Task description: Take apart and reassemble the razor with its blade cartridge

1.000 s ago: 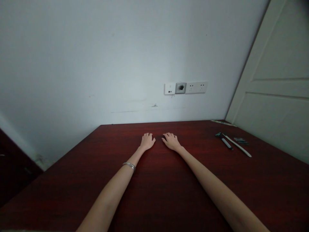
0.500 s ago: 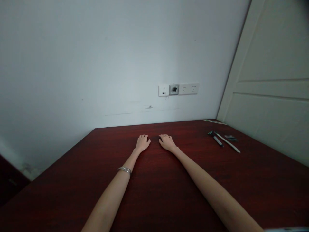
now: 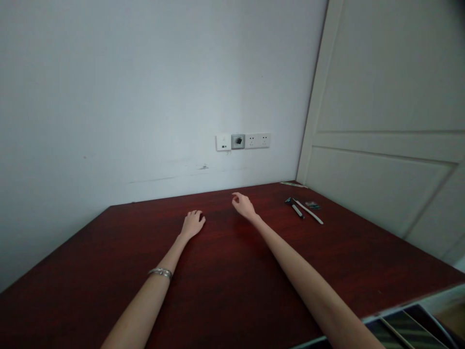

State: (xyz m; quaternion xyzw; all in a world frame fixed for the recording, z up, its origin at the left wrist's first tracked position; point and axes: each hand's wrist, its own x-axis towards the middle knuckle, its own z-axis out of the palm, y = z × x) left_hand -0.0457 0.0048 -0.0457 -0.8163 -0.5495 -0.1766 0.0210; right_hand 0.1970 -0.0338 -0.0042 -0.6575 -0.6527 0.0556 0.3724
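Observation:
My left hand point(image 3: 193, 224) lies flat, palm down, on the dark red wooden table point(image 3: 232, 271), fingers out and holding nothing; a silver bracelet point(image 3: 160, 273) sits on that forearm. My right hand point(image 3: 244, 206) is raised a little above the table, fingers loosely apart and empty. To its right, near the back corner, lie a dark razor-like tool point(image 3: 295, 207), a thin white stick point(image 3: 308, 212) and a small dark packet point(image 3: 313, 205).
A white wall with a row of sockets point(image 3: 242, 141) stands behind the table. A white panelled door point(image 3: 385, 126) closes off the right side. A thin strip point(image 3: 293, 184) lies at the back right corner. The table's front right edge point(image 3: 407, 308) shows, with striped material below.
The view has swung to the right. My right hand has lifted off the table and moved away from the left hand, which stays flat.

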